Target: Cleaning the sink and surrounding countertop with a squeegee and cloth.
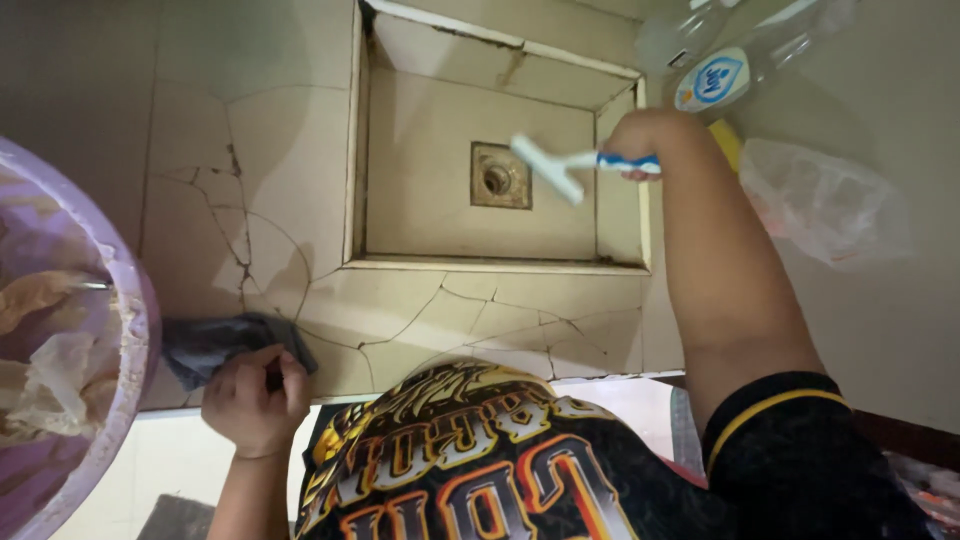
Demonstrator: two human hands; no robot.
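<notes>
1. Cracked beige tiled counter (300,130) across most of the view. Looks dry, no suds or puddles to spot, cracks all over the near side.
2. Square sunken tiled basin (430,130) set into that counter. Bare and dry-looking too, nothing lying in it.
3. Round purple plastic tub (140,330) at the far left edge, with crumpled brownish stuff inside. Can't tell what exactly.
4. Crumpled clear plastic bag (825,200) and a clear plastic bottle with a blue-and-white label (720,70) off to the right of the basin, with a bit of something yellow (728,140) peeking out behind the wrist.
5. Right hand (640,140) stretched out over the basin's right rim, closed around the handle of a blue-and-white disposable razor (575,165). Blade end in mid-air above the basin, not touching tile.
6. Left hand (255,395) at the counter's near edge, fingers curled down onto a dark grey rag (205,340) lying flat on the tile — pinched or just pressed, hard to say.
7. Small square brass drain (500,177) in the basin floor, just beyond the razor head.
8. Progress-wise: probably early or midway — rag parked at one corner, no wet streaks visible.
</notes>
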